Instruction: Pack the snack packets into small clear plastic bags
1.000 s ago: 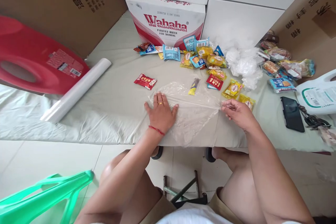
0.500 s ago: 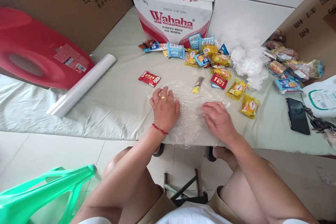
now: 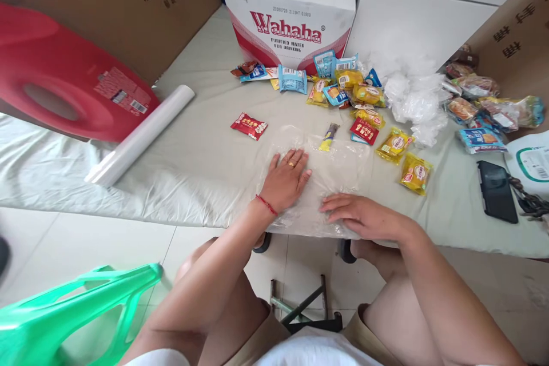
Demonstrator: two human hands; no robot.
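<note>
A sheet of clear plastic film (image 3: 313, 186) lies spread over the cloth in front of me, wrinkled along its front edge. My left hand (image 3: 285, 177), with a ring and a red bracelet, rests on it palm down with fingers stretched out. On the film's right front part lies my right hand (image 3: 358, 211), fingers extended and flat. A small yellow and purple packet (image 3: 329, 137) sits at the film's far side. Left of it, beyond my left hand, is a red wrapped snack (image 3: 249, 126). Several yellow snack packs (image 3: 416, 174) lie to the right.
A Wahaha carton (image 3: 289, 28) backs the surface, with blue snack packs (image 3: 293, 79) before it. Crumpled clear plastic (image 3: 414, 100) heaps at the right, near a phone (image 3: 497, 191). At left are a film roll (image 3: 141, 134), a red jug (image 3: 77, 68) and a green stool (image 3: 86, 303).
My left hand has shifted slightly right across the film. My right hand has come nearer the front edge. The film lies flatter in the middle than before.
</note>
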